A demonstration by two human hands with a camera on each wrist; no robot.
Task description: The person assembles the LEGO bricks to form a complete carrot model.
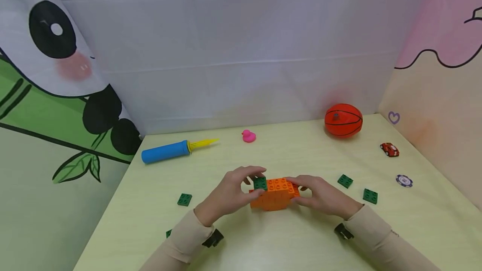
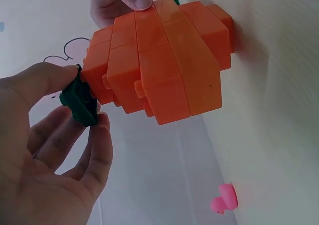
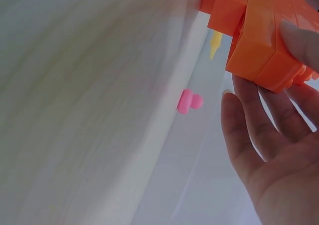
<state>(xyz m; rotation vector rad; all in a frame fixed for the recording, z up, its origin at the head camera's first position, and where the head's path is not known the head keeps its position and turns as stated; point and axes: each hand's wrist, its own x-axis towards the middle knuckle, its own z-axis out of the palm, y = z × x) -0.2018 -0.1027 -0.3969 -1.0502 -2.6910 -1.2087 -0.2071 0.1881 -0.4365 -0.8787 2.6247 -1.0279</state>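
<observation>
An orange structure of stacked toy building bricks [image 1: 275, 202] stands in the middle of the table, stepped at its sides. My left hand [image 1: 231, 191] pinches a green building brick [image 1: 260, 183] between thumb and fingers at the structure's upper left. In the left wrist view that green brick [image 2: 79, 100] is tilted, its edge right at the studs of the orange bricks [image 2: 154, 60]. With thumb and fingers my right hand [image 1: 321, 195] grips the right end of the structure. The right wrist view shows its thumb [image 3: 299, 43] against the orange bricks [image 3: 269, 40], fingers on the other side.
Loose green bricks lie left [image 1: 184, 199] and right [image 1: 370, 196] of the hands. Farther back are a blue-and-yellow pump [image 1: 169, 152], a pink rubber duck [image 1: 248, 136] and a small basketball [image 1: 343, 121]. A red toy car [image 1: 389, 149] and poker chip [image 1: 404, 180] lie along the right.
</observation>
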